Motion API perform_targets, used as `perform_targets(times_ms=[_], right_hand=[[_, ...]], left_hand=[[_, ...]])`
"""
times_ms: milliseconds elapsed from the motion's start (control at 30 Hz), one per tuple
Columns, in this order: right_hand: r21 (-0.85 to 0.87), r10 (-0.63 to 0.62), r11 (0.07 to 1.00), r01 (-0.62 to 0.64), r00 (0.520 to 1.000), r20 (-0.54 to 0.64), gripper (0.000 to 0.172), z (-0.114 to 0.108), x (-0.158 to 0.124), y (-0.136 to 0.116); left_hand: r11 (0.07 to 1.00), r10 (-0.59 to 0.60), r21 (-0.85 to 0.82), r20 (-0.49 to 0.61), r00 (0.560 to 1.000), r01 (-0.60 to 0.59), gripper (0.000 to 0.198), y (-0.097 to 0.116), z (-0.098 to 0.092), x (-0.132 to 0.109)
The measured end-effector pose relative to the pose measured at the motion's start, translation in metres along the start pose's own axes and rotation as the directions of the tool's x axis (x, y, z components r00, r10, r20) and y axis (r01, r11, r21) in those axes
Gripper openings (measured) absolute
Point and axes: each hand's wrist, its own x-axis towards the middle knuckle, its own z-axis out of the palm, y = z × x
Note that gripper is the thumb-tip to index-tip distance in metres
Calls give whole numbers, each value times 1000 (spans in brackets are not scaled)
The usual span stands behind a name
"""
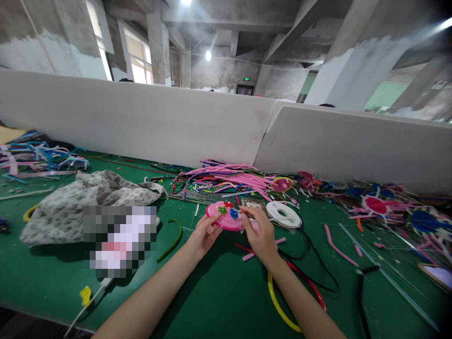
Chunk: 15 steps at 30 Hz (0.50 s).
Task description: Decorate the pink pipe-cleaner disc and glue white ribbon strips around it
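Observation:
A pink round disc [225,217] with small green, red and blue flowers on top is held above the green table [219,296]. My left hand [203,234] grips its left edge from below, fingers curled. My right hand [260,234] pinches its right edge, fingers closed on it. A short pink strip [263,248] lies on the table just under my right hand.
A white tape roll [283,214] lies right of the disc. A heap of pink strips [233,178] lies behind it. Patterned cloth [84,200] sits at left. Yellow [278,308] and red hoops [310,285] lie near my right forearm. White partition boards [141,117] wall the far edge.

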Motion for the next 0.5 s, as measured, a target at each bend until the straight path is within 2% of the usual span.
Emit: perform_targets(times_ms=[67,167,267,500], right_hand=[[-10,-39,999,39,999,14,30,-4,-3,-4],[-65,-115,990,122,989,94,43,-6,-7,-6],[-118,-155,978,173,977,147,47,-7,-9,-6],[-140,-172,971,192,975,141,50,-6,-9,-6]], left_hand=[[1000,5,-3,17,1000,-5,21,0,-1,1],[1000,13,-5,39,999,-12,22,0,-2,1],[1000,13,-4,40,999,-13,21,0,-1,0],[1000,5,1,4,1000,-5,20,2,3,-3]])
